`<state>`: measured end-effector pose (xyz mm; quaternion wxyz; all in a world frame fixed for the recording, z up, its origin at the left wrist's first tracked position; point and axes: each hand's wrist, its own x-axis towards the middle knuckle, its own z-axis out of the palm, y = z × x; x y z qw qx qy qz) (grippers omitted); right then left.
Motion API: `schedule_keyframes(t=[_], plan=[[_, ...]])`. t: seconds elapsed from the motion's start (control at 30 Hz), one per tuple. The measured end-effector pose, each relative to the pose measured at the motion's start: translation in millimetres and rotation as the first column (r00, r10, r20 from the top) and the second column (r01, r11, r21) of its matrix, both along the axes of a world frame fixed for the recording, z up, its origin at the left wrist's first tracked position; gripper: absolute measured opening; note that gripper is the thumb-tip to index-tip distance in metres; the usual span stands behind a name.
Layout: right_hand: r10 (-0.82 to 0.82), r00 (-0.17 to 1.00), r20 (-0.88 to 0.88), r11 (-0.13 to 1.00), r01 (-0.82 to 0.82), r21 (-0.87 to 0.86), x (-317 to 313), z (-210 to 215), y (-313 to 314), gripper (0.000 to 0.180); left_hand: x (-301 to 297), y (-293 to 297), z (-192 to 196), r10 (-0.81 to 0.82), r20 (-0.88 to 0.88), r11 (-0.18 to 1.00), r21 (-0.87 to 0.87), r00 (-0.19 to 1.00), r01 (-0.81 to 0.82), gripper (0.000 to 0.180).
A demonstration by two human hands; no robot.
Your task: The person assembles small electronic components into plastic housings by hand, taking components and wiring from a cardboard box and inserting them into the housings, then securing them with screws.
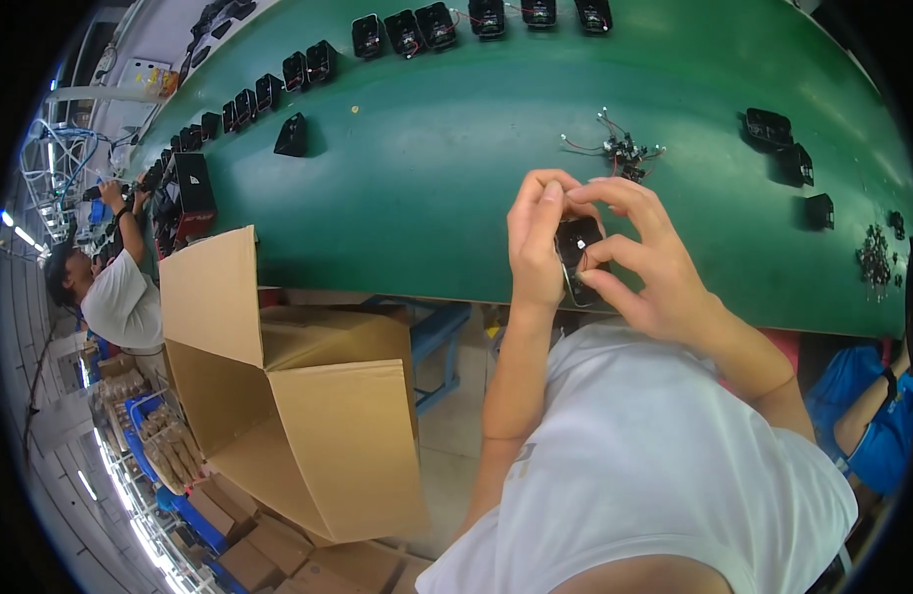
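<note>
A small black plastic housing (579,236) is held over the near edge of the green table, close to my body. My left hand (537,243) wraps round its left side. My right hand (646,252) reaches over from the right, thumb and forefinger pinched together at the housing's lower part. What lies between those fingertips is too small to make out. A little white piece and a thin dark wire show inside the housing. Just beyond my hands lies a pile of small black parts with thin wires (624,150).
Black housings (434,26) line the table's far side. Others (768,127) and a heap of small parts (874,259) lie at the right. An open cardboard box (347,445) stands at the lower left. One person (120,297) works at the left; another in blue (872,416) sits at the right.
</note>
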<state>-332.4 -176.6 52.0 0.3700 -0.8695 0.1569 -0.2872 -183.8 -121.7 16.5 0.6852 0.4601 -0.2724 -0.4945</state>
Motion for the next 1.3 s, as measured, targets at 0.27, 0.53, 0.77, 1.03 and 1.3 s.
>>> schedule_keyframes(t=[0.27, 0.53, 0.77, 1.03, 1.3], plan=[[0.141, 0.988, -0.065, 0.989, -0.137, 0.063, -6, 21, -3, 0.034, 6, -1, -3, 0.003, -0.143, 0.997, -0.071, 0.990, -0.013, 0.022], [0.033, 0.986, -0.166, 0.997, -0.045, -0.066, -10, 37, -30, 0.035, 20, 4, 21, 0.093, 0.241, 0.987, 0.106, 0.966, -0.122, 0.029], [-0.350, 0.917, -0.190, 0.908, 0.282, -0.310, -52, -1, -124, 0.029, 225, 46, -33, 0.215, 0.960, 0.317, -0.245, -0.182, -0.916, 0.071], [-0.477, 0.865, -0.154, 0.876, 0.455, -0.159, -61, -59, -127, 0.027, 367, 39, -55, 0.192, 0.959, -0.018, -0.210, -0.210, -0.978, 0.117], [-0.481, 0.864, -0.150, 0.877, 0.473, -0.087, -60, -48, -124, 0.028, 374, 18, -49, 0.146, 0.971, 0.265, -0.221, -0.188, -0.939, 0.063]])
